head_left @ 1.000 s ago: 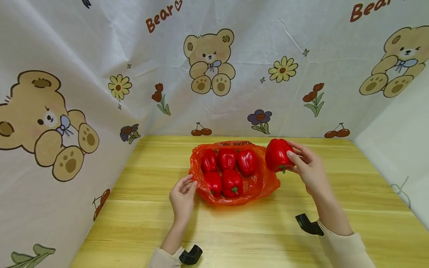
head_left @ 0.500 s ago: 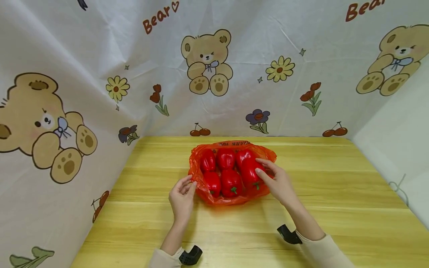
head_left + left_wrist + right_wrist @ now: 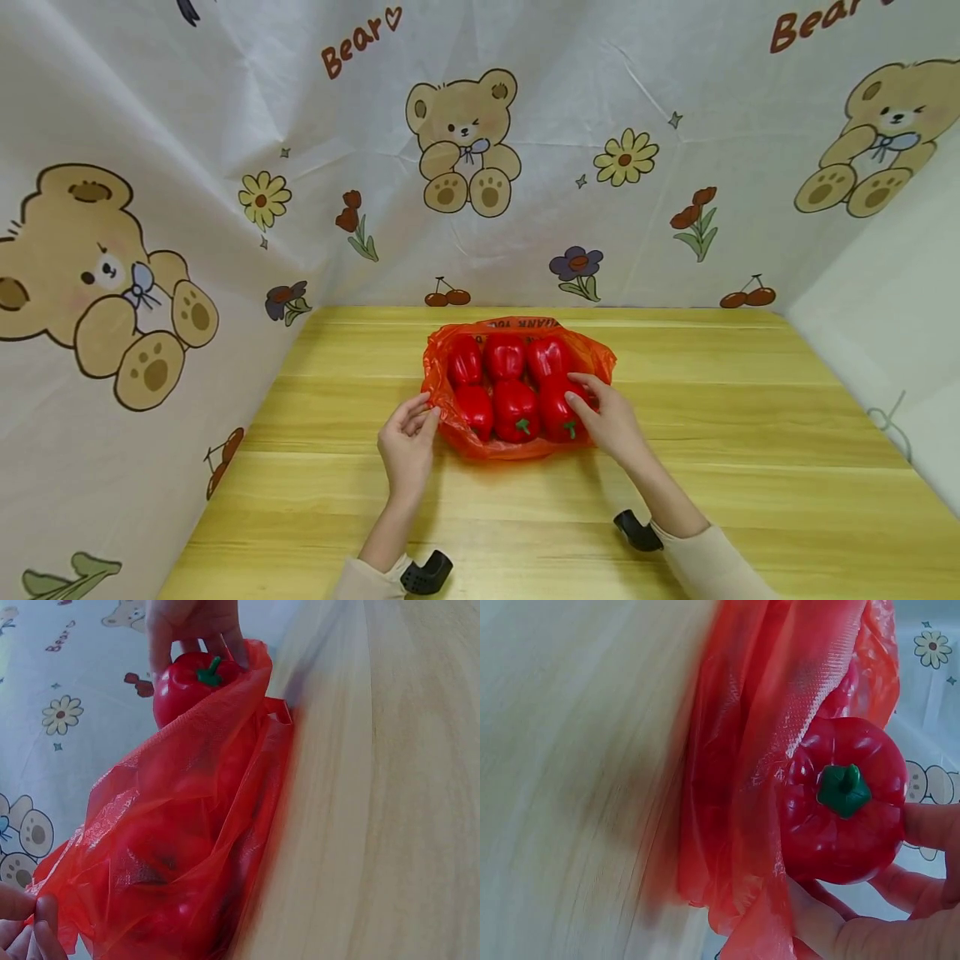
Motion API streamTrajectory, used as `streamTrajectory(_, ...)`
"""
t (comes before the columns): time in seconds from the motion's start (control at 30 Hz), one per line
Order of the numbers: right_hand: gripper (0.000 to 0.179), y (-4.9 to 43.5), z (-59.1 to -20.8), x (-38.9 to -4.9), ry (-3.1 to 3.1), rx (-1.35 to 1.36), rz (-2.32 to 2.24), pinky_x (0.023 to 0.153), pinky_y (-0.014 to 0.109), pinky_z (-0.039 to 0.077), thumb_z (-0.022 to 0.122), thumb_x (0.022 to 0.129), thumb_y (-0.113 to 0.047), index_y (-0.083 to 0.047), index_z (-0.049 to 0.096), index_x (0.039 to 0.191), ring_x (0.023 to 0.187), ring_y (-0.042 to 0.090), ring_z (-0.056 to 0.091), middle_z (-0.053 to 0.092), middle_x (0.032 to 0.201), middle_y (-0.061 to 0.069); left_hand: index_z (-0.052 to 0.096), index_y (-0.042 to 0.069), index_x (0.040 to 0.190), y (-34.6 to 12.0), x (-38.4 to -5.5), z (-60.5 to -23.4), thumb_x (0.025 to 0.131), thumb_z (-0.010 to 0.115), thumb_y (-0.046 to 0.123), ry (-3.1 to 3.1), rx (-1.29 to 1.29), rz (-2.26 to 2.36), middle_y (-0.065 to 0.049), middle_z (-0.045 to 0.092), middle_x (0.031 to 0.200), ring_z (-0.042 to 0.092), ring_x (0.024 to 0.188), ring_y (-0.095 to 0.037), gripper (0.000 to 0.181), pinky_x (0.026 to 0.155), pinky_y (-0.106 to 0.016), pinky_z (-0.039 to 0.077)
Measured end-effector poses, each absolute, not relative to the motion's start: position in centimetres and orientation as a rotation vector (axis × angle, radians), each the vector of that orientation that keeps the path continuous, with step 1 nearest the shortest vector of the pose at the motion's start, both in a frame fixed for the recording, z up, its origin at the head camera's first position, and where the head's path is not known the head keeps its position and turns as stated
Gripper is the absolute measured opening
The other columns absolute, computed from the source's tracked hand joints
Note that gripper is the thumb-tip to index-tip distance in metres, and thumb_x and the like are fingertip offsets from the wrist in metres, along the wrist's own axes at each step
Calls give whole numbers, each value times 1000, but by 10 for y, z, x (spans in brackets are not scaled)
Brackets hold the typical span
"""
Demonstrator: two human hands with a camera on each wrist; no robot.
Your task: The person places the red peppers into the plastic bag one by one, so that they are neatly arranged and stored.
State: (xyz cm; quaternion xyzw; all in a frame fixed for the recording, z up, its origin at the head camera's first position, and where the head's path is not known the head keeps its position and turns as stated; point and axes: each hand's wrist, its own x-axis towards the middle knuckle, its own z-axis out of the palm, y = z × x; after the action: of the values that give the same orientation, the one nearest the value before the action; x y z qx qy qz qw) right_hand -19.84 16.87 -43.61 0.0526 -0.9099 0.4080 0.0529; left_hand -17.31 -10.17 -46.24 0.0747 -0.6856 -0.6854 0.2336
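A red plastic bag (image 3: 480, 450) stands with its mouth spread on the table, several red bell peppers in it. My left hand (image 3: 407, 442) pinches the bag's left rim between thumb and fingers. At the bag's front right, my right hand (image 3: 611, 423) holds a red bell pepper (image 3: 555, 408) with a green stem, low among the others. The right wrist view shows that pepper (image 3: 874, 836) between thumb and fingers, bag film along its side. Seen from the left wrist, the bag (image 3: 172, 847) veils the other peppers, and the held pepper (image 3: 180, 690) shows above its edge.
The bag sits on a light wooden table (image 3: 315, 533). A white cloth (image 3: 555, 100) printed with bears and flowers hangs behind and at the left. A white wall (image 3: 900, 333) borders the right side, with a thin cord (image 3: 892, 421) near the table edge.
My right hand has brought the bell pepper leftward from beside the bag, over its right rim and down inside. My left hand stays on the left rim.
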Motion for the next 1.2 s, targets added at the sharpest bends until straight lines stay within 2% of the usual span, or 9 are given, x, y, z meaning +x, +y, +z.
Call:
streamTrajectory(0.33, 43, 162, -444, -208, -2839, 95, 1107, 103, 57, 43, 56, 100, -20, 3, 51, 136, 120, 45, 55, 58, 132, 27, 70, -6, 109, -100, -174, -463, 85, 70, -5, -1887, 206, -1884, -26, 69, 99, 65, 74, -2, 24, 67, -11, 53)
streamTrajectory(0.67, 49, 157, -453, -212, -2761, 41, 891, 96, 57, 47, 61, 97, -26, 10, 50, 128, 111, 47, 57, 60, 120, 33, 70, -6, 109, -98, -177, -463, 84, 71, -6, -1861, 185, -1894, -27, 69, 99, 65, 74, -1, 25, 68, -11, 53)
streamTrajectory(0.93, 54, 168, -426, -202, -2779, 46, 811, 97, 59, 46, 63, 96, -27, 13, 50, 130, 114, 51, 55, 54, 126, 36, 69, -10, 107, -99, -177, -454, 83, 71, -8, -1793, 139, -1899, -31, 68, 98, 65, 73, 1, 25, 68, -12, 54)
streamTrajectory(1.03, 50, 174, -412, -197, -2735, 119, 883, 101, 60, 44, 62, 96, -23, 13, 51, 129, 118, 50, 53, 54, 127, 35, 69, -10, 109, -102, -178, -451, 83, 71, -7, -1791, 130, -1901, -31, 68, 99, 65, 73, 2, 26, 69, -11, 54)
streamTrajectory(1.1, 46, 181, -404, -195, -2672, 181, 948, 97, 60, 46, 62, 97, -19, 14, 53, 128, 118, 49, 52, 55, 127, 35, 68, -8, 112, -106, -178, -448, 84, 71, -5, -1824, 127, -1919, -30, 67, 102, 65, 74, 1, 28, 67, -13, 54)
streamTrajectory(1.2, 40, 199, -395, -193, -2589, 226, 954, 93, 61, 48, 60, 98, -17, 11, 56, 126, 117, 49, 53, 58, 125, 33, 66, -2, 122, -116, -177, -442, 87, 71, 3, -1959, 119, -1913, -25, 67, 106, 70, 78, -11, 35, 63, -18, 57)
